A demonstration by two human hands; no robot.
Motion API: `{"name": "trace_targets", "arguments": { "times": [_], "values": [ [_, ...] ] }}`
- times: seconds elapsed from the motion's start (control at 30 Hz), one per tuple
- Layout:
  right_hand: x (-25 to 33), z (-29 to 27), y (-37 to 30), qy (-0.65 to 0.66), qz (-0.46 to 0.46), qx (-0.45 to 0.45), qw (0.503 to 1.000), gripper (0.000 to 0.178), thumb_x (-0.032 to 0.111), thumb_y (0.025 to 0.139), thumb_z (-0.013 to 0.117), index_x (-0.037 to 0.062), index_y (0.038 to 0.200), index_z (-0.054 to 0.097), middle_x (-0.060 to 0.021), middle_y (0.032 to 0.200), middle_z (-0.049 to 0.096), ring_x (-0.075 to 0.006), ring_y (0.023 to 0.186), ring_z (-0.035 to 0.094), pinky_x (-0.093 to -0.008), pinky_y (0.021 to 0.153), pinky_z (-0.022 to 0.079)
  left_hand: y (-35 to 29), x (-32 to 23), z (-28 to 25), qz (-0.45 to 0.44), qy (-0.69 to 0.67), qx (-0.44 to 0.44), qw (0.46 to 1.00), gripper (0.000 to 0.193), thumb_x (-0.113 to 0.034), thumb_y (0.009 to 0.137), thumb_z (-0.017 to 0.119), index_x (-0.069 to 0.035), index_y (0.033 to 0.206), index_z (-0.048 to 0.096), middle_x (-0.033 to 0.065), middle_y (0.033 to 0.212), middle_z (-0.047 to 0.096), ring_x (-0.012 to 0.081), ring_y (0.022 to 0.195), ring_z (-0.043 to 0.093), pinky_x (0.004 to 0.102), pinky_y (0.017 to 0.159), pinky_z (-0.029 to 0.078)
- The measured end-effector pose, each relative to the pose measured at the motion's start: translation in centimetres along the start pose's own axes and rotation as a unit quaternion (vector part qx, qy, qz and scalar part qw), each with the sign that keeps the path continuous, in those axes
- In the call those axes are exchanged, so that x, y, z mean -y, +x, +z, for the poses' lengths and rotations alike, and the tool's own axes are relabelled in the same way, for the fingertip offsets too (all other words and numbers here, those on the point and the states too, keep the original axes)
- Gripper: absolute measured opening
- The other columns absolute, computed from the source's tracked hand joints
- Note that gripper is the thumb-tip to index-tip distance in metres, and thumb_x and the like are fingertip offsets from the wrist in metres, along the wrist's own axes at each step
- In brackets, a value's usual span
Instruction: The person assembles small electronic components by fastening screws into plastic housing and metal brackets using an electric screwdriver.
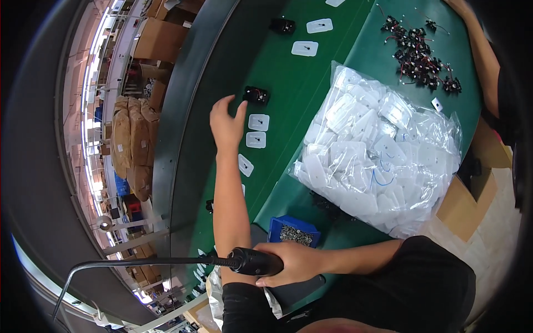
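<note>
My left hand [226, 123] reaches out over the green conveyor belt [288, 105], thumb and fingers apart and nothing between them. Just beyond its fingertips sits a small black part [256, 95]. Two white plastic trays [258, 122], each with a small dark piece in it, lie to the right of that hand. Close to my body, my right hand [297, 262] is wrapped round a black electric screwdriver [255, 261], whose cable runs off to the left. The screwdriver crosses in front of my left forearm, and its tip cannot be made out.
A large clear bag [377, 155] of white plastic pieces lies on the green table to the right. Beside my right hand stands a blue bin [294, 230] of screws. Black wired parts [419, 53] are heaped at the far right, near another person's arm [482, 53].
</note>
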State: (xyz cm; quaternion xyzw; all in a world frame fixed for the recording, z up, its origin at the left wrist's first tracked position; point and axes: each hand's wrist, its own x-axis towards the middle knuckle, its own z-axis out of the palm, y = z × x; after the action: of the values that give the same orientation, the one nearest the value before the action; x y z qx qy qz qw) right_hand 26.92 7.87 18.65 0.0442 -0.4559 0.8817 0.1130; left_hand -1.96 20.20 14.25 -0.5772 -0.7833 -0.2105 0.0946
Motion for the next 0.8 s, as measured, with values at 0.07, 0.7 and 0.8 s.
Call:
{"name": "trace_targets", "arguments": {
  "times": [0.07,0.7,0.8],
  "values": [
    [0.2,-0.3,0.0,0.016,0.030,0.026,0.999,0.047,0.030,0.081,0.074,0.0014,0.114,0.056,-0.0126,0.086,0.066,-0.0217,0.078,0.065,-0.0328,0.071,0.048,1.1,-0.8,2.0,-0.002,-0.003,-0.010,1.000,0.029,-0.023,0.080,0.073,0.000,0.098,0.068,0.0165,0.103,0.067,0.0337,0.099,0.062,0.0414,0.089,0.048],
    [0.7,-1.1,0.2,0.036,0.078,-0.043,0.995,0.042,0.022,0.079,0.078,0.0026,0.109,0.057,0.0001,0.083,0.059,-0.0074,0.077,0.052,-0.0244,0.070,0.044,-12.6,-4.0,-8.7,-0.109,-0.142,-0.161,0.971,0.009,-0.005,0.092,0.060,0.001,0.098,0.063,0.0094,0.092,0.071,0.0118,0.081,0.066,0.0252,0.072,0.050],
    [-0.7,-0.6,0.4,0.056,0.113,-0.064,0.990,0.039,0.018,0.077,0.079,0.0036,0.106,0.057,0.0034,0.074,0.056,-0.0048,0.065,0.051,-0.0227,0.060,0.042,-20.8,-4.6,-12.4,-0.203,-0.238,-0.217,0.925,0.006,0.000,0.096,0.052,0.004,0.099,0.053,0.0159,0.097,0.070,0.0137,0.086,0.066,0.0260,0.078,0.052]
  ]
}}
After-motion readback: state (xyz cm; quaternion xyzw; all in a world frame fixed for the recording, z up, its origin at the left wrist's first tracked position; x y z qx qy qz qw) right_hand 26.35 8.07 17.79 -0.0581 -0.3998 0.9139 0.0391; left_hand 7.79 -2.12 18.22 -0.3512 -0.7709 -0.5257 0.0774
